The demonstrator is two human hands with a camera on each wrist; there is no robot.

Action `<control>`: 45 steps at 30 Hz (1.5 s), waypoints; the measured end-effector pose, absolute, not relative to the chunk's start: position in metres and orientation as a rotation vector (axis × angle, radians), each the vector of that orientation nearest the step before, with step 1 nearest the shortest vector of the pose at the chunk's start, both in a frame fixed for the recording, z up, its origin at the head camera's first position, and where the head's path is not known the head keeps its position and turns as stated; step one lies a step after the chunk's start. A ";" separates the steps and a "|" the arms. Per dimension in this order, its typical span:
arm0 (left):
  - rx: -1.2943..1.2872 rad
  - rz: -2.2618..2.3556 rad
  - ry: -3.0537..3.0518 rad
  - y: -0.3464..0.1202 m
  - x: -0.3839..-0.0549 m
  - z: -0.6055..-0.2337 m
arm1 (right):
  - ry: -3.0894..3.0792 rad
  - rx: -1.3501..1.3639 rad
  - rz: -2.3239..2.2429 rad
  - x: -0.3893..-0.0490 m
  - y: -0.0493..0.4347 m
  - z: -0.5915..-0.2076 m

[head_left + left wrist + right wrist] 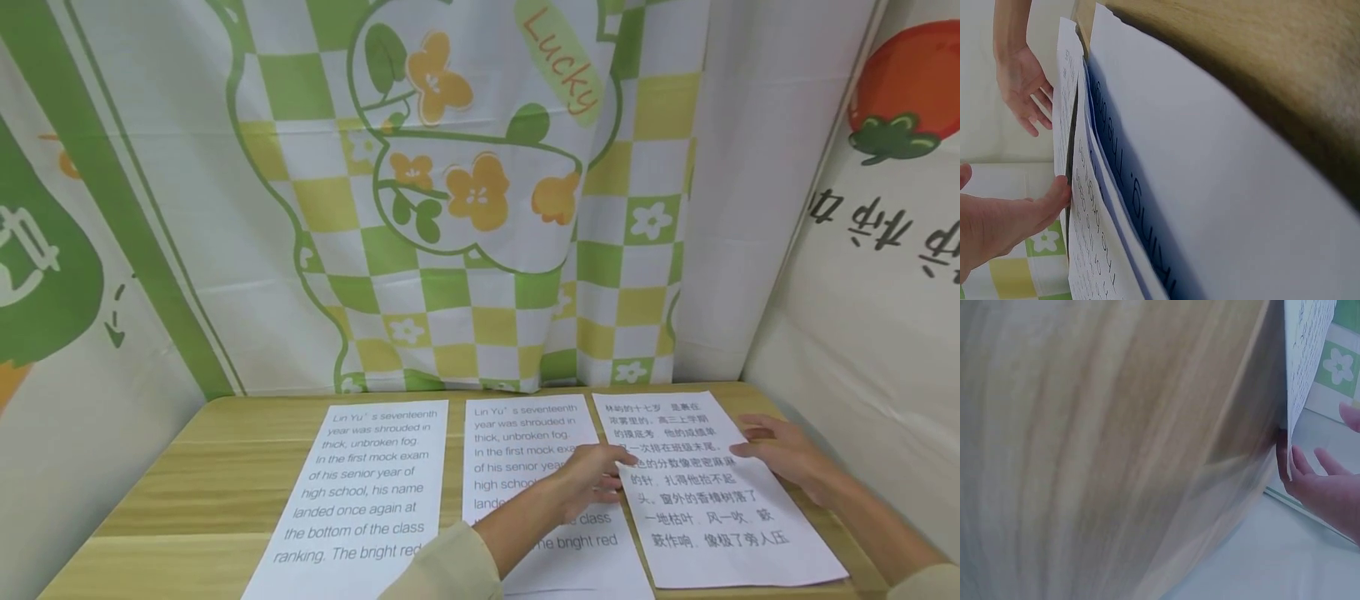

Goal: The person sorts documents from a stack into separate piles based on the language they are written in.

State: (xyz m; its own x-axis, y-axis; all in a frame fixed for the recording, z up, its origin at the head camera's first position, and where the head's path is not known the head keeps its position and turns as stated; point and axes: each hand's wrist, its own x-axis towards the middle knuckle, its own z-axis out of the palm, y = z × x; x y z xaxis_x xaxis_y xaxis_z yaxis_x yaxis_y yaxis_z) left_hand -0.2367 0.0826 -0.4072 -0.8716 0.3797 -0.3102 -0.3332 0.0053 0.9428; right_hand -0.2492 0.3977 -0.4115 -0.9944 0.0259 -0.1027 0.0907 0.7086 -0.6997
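Observation:
A white sheet with printed Chinese text [697, 492] lies at the right of the row on the wooden table. My left hand [588, 479] reaches over the middle sheet of English text [525, 421], its fingertips right at the left edge of the Chinese sheet. On the opposite side, my right hand [787, 454] has its fingers extended at that sheet's right edge. In the right wrist view, the right hand's fingers [1329, 497] meet the paper's edge, and one finger shows on its underside. The left wrist view has the left hand's fingertip [1060, 190] beside the gap between sheets.
Another sheet of English text [360, 483] lies to the left on the wooden table [180, 483]. A green and yellow checked curtain [465, 325] hangs behind the table's back edge. A white wall hanging with a printed tomato [911, 83] is on the right.

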 end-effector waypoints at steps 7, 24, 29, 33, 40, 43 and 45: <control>0.032 1.903 1.837 0.084 -0.237 -0.408 | 2.828 0.131 -1.159 -0.250 0.395 -0.413; 0.033 1.868 1.864 0.079 -0.236 -0.409 | 2.793 0.158 -1.164 -0.249 0.388 -0.415; 0.054 1.878 1.848 0.074 -0.235 -0.407 | 2.847 0.127 -1.122 -0.246 0.379 -0.410; 0.137 1.872 1.845 0.064 -0.235 -0.402 | 2.872 0.065 -1.160 -0.244 0.360 -0.405; 0.234 1.755 2.037 0.040 -0.232 -0.394 | 2.788 -0.039 -1.352 -0.243 0.323 -0.397; 0.227 1.721 2.107 0.029 -0.231 -0.391 | 2.642 -0.052 -1.535 -0.242 0.310 -0.396; 0.225 1.715 2.133 0.021 -0.230 -0.391 | 2.556 -0.075 -1.621 -0.241 0.302 -0.395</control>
State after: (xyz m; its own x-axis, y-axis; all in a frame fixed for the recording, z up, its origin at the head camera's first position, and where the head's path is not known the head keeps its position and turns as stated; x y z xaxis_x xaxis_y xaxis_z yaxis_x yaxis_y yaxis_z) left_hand -0.2302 0.0214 -0.3908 -0.9100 0.3629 -0.2008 -0.1182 0.2371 0.9643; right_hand -0.2412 0.3022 -0.3952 -0.9923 -0.1026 -0.0697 0.0193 0.4274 -0.9039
